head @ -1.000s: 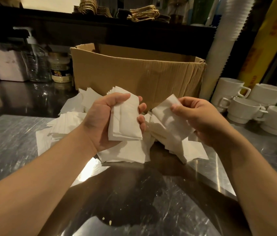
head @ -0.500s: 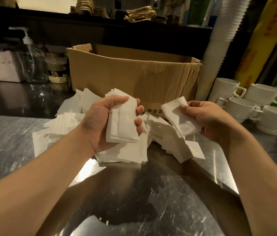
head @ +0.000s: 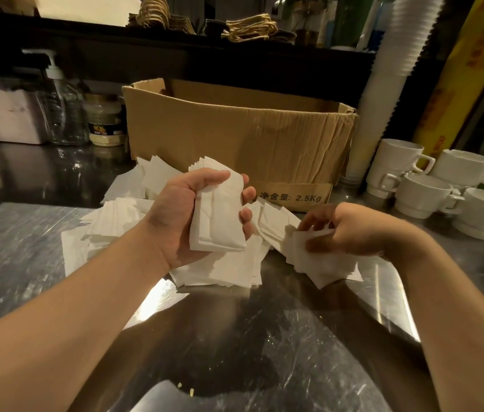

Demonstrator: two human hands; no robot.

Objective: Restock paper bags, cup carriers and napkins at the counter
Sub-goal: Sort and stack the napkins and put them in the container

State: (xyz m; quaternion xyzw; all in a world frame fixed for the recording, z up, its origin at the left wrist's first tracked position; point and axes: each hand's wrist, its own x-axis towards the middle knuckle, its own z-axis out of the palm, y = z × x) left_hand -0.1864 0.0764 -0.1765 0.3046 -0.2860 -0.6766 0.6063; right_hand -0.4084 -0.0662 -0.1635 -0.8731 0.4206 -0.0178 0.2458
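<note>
Moved: the right hand [head: 350, 230] is dropping from chest height down onto the loose napkins [head: 318, 257], blurred, fingers curling onto them.
Left hand [head: 187, 215]: gripping a folded napkin stack [head: 217, 215].
Pile: lying on the counter [head: 12, 248], before the cardboard box [head: 235, 135].

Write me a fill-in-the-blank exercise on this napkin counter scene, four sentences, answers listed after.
1. The left hand grips a stack of white ____.
2. Behind the loose napkin pile stands an open ____ box printed "2.5Kg".
3. The right hand reaches down to the napkins lying on the ____ counter.
4. Right of the box, the white mugs are stacked beside a tall column of paper ____.

Missing words: napkins; cardboard; steel; cups
</note>
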